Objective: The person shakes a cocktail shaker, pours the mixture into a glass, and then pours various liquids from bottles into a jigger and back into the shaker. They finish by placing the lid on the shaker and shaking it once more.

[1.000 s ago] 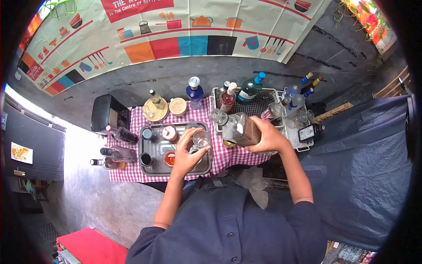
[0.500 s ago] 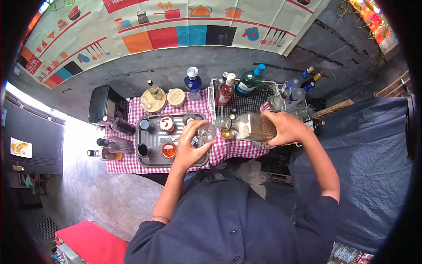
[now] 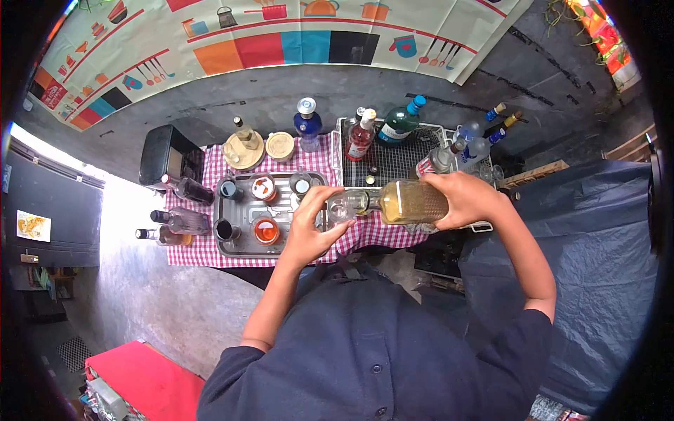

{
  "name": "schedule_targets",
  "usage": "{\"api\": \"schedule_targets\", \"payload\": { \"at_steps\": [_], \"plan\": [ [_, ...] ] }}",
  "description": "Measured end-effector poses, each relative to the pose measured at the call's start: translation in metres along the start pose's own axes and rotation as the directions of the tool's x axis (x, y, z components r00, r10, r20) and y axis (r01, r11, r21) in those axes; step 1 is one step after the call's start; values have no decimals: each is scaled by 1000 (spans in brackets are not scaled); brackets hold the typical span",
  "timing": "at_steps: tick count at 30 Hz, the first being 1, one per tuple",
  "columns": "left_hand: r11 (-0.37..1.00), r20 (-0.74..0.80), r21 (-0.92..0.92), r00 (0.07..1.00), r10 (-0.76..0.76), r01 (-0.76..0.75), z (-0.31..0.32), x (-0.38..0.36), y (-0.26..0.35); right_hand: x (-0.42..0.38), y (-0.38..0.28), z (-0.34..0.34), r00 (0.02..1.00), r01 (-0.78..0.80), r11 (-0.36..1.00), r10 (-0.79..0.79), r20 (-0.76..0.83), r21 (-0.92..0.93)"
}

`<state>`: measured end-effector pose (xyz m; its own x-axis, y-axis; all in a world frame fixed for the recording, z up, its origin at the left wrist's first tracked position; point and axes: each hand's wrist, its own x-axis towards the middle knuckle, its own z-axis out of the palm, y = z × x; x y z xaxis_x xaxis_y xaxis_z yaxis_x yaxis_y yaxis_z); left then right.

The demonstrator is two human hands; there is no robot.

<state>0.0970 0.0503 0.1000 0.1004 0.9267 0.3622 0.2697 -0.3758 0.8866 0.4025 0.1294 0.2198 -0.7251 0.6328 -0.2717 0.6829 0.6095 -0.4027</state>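
My left hand [image 3: 314,226] is closed around a small clear glass [image 3: 340,210], tilted toward the right. In my right hand [image 3: 466,202] lies a square glass bottle [image 3: 413,202] with pale yellowish liquid and a textured lower part. The bottle is tipped almost level, its neck at the glass's mouth. Both are held above the checked cloth. Left of my left hand, a grey tray [image 3: 246,254] carries several glasses, among them one with orange-red liquid [image 3: 266,230] and one with a white-and-red top [image 3: 263,188].
Several bottles, including a pink one [image 3: 361,138] and a green one [image 3: 401,123], stand in a wire rack [image 3: 382,165]. A blue bottle [image 3: 307,125] stands behind the tray. Dark bottles [image 3: 188,189] line the cloth's left edge. A wooden round [image 3: 240,156] sits at the back.
The bottle's neck has come to the glass's mouth, and the bottle is tipped further, with liquid now spread along its body. The glass has tilted toward it and shifted slightly right.
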Motion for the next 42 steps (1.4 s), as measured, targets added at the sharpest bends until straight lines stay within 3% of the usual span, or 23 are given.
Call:
{"api": "schedule_targets", "payload": {
  "at_steps": [7,25,42],
  "plan": [
    [1000,-8,14,1000,7,-7,4,4,6,3,-1,-9,999,40,999,-40,11,2],
    [999,-13,1,999,33,-33,11,3,10,-1,-9,-23,996,-28,996,35,76,-90],
    [999,-14,-18,1000,28,-29,11,0,16,-1,-3,-19,999,39,995,-35,39,-94]
  ]
}}
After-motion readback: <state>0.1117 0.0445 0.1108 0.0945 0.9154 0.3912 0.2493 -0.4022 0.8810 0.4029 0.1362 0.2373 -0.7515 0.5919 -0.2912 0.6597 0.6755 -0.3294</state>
